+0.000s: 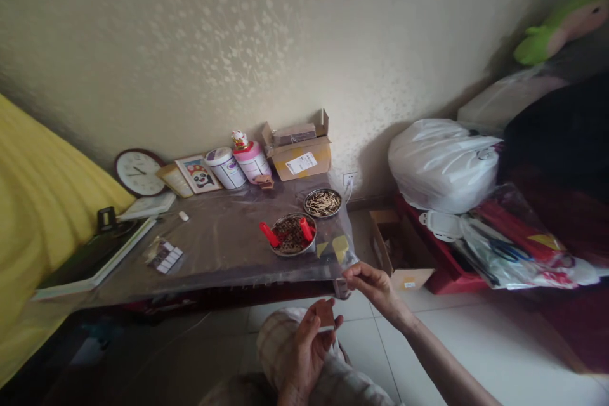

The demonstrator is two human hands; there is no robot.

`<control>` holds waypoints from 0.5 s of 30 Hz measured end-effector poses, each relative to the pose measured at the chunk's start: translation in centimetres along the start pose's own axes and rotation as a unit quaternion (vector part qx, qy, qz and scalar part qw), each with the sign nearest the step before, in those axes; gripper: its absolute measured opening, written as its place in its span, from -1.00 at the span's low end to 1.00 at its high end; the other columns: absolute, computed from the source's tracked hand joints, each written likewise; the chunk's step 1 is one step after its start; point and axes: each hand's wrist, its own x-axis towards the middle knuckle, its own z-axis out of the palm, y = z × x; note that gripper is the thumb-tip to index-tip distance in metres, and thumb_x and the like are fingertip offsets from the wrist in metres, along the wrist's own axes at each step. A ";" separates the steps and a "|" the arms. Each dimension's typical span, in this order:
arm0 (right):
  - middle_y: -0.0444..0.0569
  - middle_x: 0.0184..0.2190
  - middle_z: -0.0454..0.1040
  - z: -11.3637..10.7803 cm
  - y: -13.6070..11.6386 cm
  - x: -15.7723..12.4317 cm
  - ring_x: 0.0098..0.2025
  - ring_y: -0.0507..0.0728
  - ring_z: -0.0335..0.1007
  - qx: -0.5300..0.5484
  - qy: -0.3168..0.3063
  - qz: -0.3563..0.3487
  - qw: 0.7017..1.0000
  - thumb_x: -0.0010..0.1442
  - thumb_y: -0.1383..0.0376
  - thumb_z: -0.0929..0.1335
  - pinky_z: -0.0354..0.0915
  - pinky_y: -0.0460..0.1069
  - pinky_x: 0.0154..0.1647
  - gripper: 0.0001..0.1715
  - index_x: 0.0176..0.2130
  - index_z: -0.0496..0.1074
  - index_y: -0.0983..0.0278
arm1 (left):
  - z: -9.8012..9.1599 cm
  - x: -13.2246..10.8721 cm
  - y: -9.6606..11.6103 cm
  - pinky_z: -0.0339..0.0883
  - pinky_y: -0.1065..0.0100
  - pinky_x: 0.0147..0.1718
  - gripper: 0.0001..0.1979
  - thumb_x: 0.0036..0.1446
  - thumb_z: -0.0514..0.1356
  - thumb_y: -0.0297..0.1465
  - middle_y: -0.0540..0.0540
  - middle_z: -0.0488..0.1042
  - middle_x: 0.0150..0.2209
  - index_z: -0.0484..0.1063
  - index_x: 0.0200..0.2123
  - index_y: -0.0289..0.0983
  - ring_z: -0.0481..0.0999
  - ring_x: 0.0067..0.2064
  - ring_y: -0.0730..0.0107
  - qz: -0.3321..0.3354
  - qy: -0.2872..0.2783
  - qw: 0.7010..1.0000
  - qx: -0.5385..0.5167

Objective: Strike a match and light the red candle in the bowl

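Note:
My left hand (307, 346) is raised over my lap, fingers pinched on a small brown box-like piece (326, 314). My right hand (373, 284) reaches to the table's front right corner, fingers closed on a small dark object (341, 288) at the edge. On the table just beyond stand a metal bowl (294, 235) of dark bits with two red handles (269, 234) and a second metal dish (323, 202) full of thin pale sticks. Two yellowish paper pieces (339, 245) lie under the plastic sheet near the corner.
The table (223, 241) is covered in clear plastic. At its back are a cardboard box (299, 153), two tins (240, 163), a framed picture (197, 173) and a clock (139, 171). A yellow cloth (38, 222) lies left; bags (442, 162) and an open box (397, 247) stand right on the floor.

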 end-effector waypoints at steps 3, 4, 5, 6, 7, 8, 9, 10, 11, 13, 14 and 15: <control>-0.16 -0.49 0.39 -0.5 0.0 -0.1 -0.43 0.02 0.31 -0.036 0.004 -0.021 0.999 0.08 0.04 0.41 0.26 -0.08 -0.39 -0.66 -0.39 0.43 0.27 | 0.3 -0.1 0.1 0.47 0.49 -0.45 -0.74 0.10 0.23 -0.37 -0.17 0.54 0.00 0.47 -0.10 -0.26 0.60 -0.16 0.18 -0.001 0.018 1.000 0.000; -0.14 -0.47 0.40 -0.6 0.0 -0.2 -0.42 0.02 0.32 -0.058 -0.001 -0.035 0.998 0.11 0.05 0.39 0.27 -0.08 -0.39 -0.67 -0.39 0.43 0.27 | 0.4 -0.1 0.2 0.47 0.48 -0.44 -0.73 0.10 0.23 -0.36 -0.17 0.55 -0.02 0.46 -0.09 -0.23 0.61 -0.18 0.19 -0.002 0.024 1.000 -0.006; -0.12 -0.45 0.41 -0.7 0.0 -0.3 -0.41 0.03 0.33 -0.087 -0.007 -0.053 0.995 0.14 0.06 0.38 0.27 -0.08 -0.39 -0.68 -0.39 0.43 0.27 | 0.5 -0.1 0.2 0.47 0.45 -0.41 -0.71 0.10 0.23 -0.34 -0.16 0.57 -0.05 0.44 -0.07 -0.20 0.61 -0.20 0.21 0.000 0.028 1.000 -0.014; -0.10 -0.44 0.41 -0.7 0.0 -0.5 -0.41 0.04 0.34 -0.121 -0.013 -0.073 0.990 0.17 0.07 0.36 0.28 -0.07 -0.38 -0.68 -0.40 0.43 0.28 | 0.6 -0.1 0.2 0.47 0.42 -0.38 -0.71 0.11 0.22 -0.32 -0.16 0.59 -0.08 0.43 -0.06 -0.17 0.62 -0.23 0.24 0.002 0.031 0.999 -0.021; -0.09 -0.43 0.42 -0.7 -0.1 -0.6 -0.40 0.04 0.35 -0.157 -0.018 -0.095 0.983 0.20 0.09 0.34 0.28 -0.07 -0.37 -0.68 -0.41 0.43 0.28 | 0.7 0.0 0.2 0.47 0.38 -0.36 -0.71 0.12 0.21 -0.29 -0.15 0.60 -0.11 0.42 -0.06 -0.14 0.62 -0.27 0.26 0.007 0.036 0.999 -0.028; -0.07 -0.43 0.42 -0.7 -0.2 -0.8 -0.39 0.05 0.36 -0.192 -0.019 -0.117 0.974 0.22 0.10 0.32 0.29 -0.06 -0.36 -0.68 -0.41 0.44 0.28 | 0.8 0.0 0.2 0.47 0.35 -0.35 -0.72 0.12 0.20 -0.27 -0.15 0.61 -0.14 0.42 -0.08 -0.14 0.62 -0.31 0.29 0.012 0.042 0.998 -0.034; -0.06 -0.42 0.43 -0.6 -0.4 -0.9 -0.38 0.06 0.37 -0.223 -0.020 -0.135 0.965 0.24 0.12 0.30 0.30 -0.06 -0.35 -0.67 -0.41 0.44 0.27 | 1.0 0.1 0.2 0.47 0.33 -0.34 -0.74 0.12 0.19 -0.26 -0.16 0.62 -0.17 0.43 -0.10 -0.16 0.61 -0.35 0.32 0.017 0.050 0.998 -0.040; -0.05 -0.41 0.44 -0.5 -0.6 -1.1 -0.36 0.06 0.38 -0.250 -0.020 -0.150 0.956 0.26 0.13 0.28 0.31 -0.05 -0.33 -0.68 -0.40 0.45 0.27 | 1.1 0.2 0.1 0.46 0.34 -0.33 -0.75 0.12 0.19 -0.25 -0.16 0.63 -0.20 0.45 -0.14 -0.19 0.60 -0.37 0.34 0.021 0.060 0.997 -0.046; -0.04 -0.39 0.45 -0.4 -0.8 -1.2 -0.35 0.07 0.39 -0.273 -0.022 -0.162 0.948 0.27 0.14 0.27 0.32 -0.05 -0.31 -0.68 -0.39 0.46 0.26 | 1.2 0.2 0.2 0.46 0.35 -0.33 -0.76 0.12 0.20 -0.24 -0.17 0.63 -0.23 0.46 -0.17 -0.21 0.59 -0.37 0.36 0.026 0.069 0.996 -0.051; -0.02 -0.36 0.47 -0.3 -1.1 -1.4 -0.32 0.08 0.42 -0.309 -0.029 -0.178 0.934 0.30 0.16 0.25 0.33 -0.04 -0.27 -0.68 -0.36 0.47 0.25 | 1.5 0.3 0.3 0.45 0.37 -0.29 -0.77 0.10 0.22 -0.25 -0.17 0.63 -0.26 0.48 -0.21 -0.24 0.58 -0.33 0.37 0.036 0.079 0.994 -0.061; -0.01 -0.34 0.48 -0.2 -1.1 -1.5 -0.31 0.08 0.43 -0.324 -0.034 -0.185 0.927 0.31 0.17 0.24 0.34 -0.05 -0.26 -0.69 -0.34 0.47 0.25 | 1.7 0.3 0.5 0.45 0.38 -0.28 -0.77 0.10 0.22 -0.26 -0.16 0.63 -0.27 0.49 -0.22 -0.25 0.58 -0.31 0.38 0.041 0.082 0.994 -0.065; -0.01 -0.33 0.48 -0.1 -1.2 -1.6 -0.29 0.08 0.44 -0.337 -0.039 -0.192 0.921 0.32 0.19 0.23 0.35 -0.05 -0.25 -0.69 -0.33 0.47 0.24 | 1.9 0.2 0.6 0.45 0.38 -0.27 -0.77 0.09 0.23 -0.26 -0.15 0.63 -0.27 0.50 -0.22 -0.26 0.58 -0.30 0.38 0.044 0.086 0.993 -0.067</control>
